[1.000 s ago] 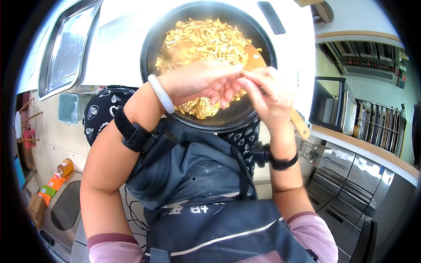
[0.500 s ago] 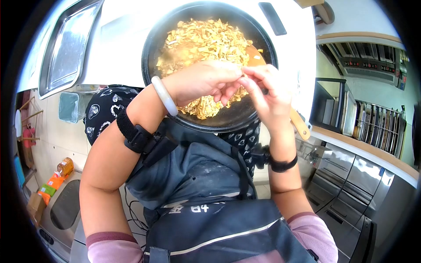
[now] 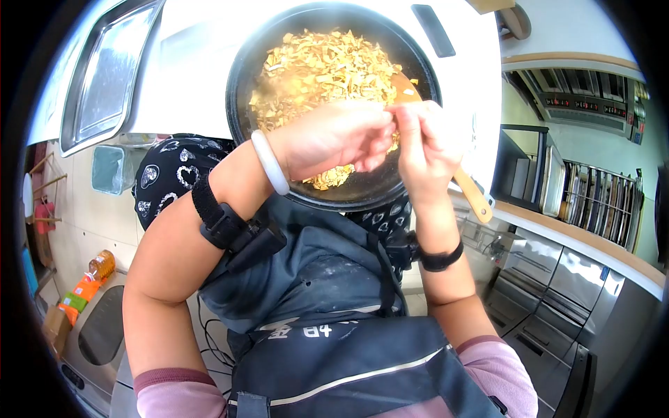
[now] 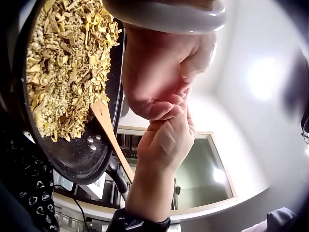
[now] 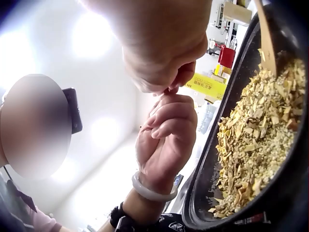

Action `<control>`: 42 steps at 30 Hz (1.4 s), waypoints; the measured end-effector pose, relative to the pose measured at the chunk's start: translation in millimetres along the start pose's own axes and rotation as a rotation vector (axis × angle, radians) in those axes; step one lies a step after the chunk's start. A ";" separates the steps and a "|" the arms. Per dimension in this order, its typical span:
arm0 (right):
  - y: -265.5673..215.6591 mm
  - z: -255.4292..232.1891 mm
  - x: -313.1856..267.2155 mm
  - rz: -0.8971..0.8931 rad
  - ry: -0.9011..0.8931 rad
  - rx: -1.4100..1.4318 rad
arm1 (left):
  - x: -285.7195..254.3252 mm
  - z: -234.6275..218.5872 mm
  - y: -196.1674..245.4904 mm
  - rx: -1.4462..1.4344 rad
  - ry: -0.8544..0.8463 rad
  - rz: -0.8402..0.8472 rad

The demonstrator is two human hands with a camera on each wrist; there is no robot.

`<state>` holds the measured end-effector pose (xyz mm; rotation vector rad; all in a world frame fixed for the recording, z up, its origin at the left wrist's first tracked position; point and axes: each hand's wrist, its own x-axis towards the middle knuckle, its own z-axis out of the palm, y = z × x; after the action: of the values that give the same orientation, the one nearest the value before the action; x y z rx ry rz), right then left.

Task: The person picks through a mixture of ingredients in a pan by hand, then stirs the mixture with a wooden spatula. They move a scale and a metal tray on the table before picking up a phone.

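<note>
Both hands meet fingertip to fingertip above the black pan [image 3: 240,115]. The left hand [image 3: 341,139], with a pale bangle at its wrist, has curled fingers; the right hand [image 3: 428,153] pinches with thumb and forefinger. A tiny dark piece [image 5: 167,91] seems to sit between their tips, too small to identify. Below lie yellow-brown chopped flakes [image 3: 334,70] mixed with pale grains [image 4: 46,106]. A wooden spatula [image 3: 474,197] rests in the pan, its handle over the rim on the right, touched by neither hand.
A metal tray [image 3: 104,83] lies at the left of the white table, a dark phone [image 3: 433,30] behind the pan on the right. On the floor side stand a greenish bin [image 3: 110,169] and an oil bottle [image 3: 102,263]. A rack of trays [image 3: 603,198] is at right.
The left wrist has shifted slightly right and down, and its fingers curl more. The right hand has turned, its thumb now more upright. The spatula handle has moved slightly left.
</note>
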<state>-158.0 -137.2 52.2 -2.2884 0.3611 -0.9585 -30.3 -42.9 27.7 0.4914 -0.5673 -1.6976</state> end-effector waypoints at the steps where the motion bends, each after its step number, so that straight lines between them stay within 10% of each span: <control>1: -0.4 1.6 -0.4 0.060 0.021 0.036 | 0.3 0.0 -0.3 0.000 0.001 0.002; 12: 4.8 8.0 12.7 0.481 0.006 0.354 | -1.4 -4.5 14.7 0.422 0.227 0.101; 15: 17.4 1.0 21.5 0.567 0.008 0.375 | -9.1 -24.8 51.3 1.334 0.343 0.238; 18: 19.2 3.0 21.5 0.267 -0.540 -0.354 | -26.5 -45.4 59.6 1.801 0.750 0.330; 29: 9.7 71.3 26.1 -0.253 -0.846 -0.437 | -30.6 -58.5 55.6 1.889 0.768 0.268; 42: 6.6 13.9 51.1 0.226 -0.694 -0.071 | -28.1 -36.5 46.2 1.517 0.299 0.226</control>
<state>-112.5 -159.8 68.3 -2.4083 0.3380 -0.0147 32.8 -26.6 27.6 1.6127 -1.5649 -0.6692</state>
